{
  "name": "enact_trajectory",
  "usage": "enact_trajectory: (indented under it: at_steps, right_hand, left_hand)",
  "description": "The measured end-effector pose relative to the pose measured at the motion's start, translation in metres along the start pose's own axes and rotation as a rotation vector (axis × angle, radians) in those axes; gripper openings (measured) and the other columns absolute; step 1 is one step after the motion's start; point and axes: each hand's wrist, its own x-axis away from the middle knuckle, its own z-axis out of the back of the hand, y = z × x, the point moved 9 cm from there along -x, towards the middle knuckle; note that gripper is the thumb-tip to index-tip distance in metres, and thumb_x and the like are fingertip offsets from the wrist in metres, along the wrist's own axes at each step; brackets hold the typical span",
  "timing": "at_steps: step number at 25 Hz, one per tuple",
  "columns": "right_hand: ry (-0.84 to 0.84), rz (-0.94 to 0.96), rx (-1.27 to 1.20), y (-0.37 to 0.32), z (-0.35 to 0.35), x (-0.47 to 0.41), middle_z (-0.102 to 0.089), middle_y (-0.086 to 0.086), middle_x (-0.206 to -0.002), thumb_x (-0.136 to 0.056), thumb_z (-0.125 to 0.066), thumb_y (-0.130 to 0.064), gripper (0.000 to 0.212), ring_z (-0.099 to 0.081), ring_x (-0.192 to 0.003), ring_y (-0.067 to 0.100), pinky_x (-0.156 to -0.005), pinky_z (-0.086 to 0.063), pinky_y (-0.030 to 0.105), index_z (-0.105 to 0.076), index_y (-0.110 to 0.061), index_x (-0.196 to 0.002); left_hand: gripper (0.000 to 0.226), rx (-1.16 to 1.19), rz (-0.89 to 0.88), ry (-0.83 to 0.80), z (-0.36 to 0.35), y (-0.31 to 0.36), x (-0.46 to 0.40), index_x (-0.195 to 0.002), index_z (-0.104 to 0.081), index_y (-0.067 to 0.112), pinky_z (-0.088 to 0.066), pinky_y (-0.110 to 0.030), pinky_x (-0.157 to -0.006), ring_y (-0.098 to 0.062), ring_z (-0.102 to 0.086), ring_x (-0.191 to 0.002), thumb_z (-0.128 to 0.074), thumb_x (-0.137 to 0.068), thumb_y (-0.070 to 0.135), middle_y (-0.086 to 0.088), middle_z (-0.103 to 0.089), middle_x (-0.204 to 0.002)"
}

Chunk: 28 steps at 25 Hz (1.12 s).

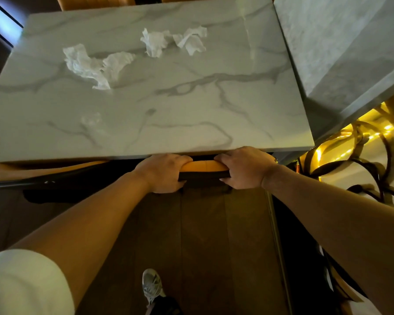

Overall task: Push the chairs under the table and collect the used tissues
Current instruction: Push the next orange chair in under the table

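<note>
Four crumpled tissues (87, 64) (120, 64) (155, 43) (192, 40) lie on the far half of one marble table (191, 114). One chair back (204, 170) sits at the near edge; left hand (165, 172) and right hand (242, 167) both grip it, fingers curled over the top.

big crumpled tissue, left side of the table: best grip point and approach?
Take the large tissue by a pinch on its raised crumpled ridge near the middle, coming straight down from above. It lies loose and flat-spread on the table, with nothing crowding it but the overlapping tissue to its right, so a top pinch probably lifts it cleanly.
</note>
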Motion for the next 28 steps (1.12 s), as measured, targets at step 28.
enact_trajectory:
  at_steps: [28]
  right_hand:
    - [-0.145, -0.151, 0.041, 0.0047, 0.0023, -0.004, -0.066, -0.008, -0.122, -0.088, -0.063, -0.058, 0.061, -0.065, -0.105, 0.019, -0.093, -0.053, 0.04, -0.051, -0.032, -0.142]
  left_hand:
    - [0.067, 0.042, 0.01, -0.103, -0.0026, -0.0066, -0.0082, -0.142, -0.039, 0.042, -0.052, -0.046, -0.094, -0.016, -0.057, -0.107, -0.063, -0.083, 0.06, 0.009, -0.059, -0.124]
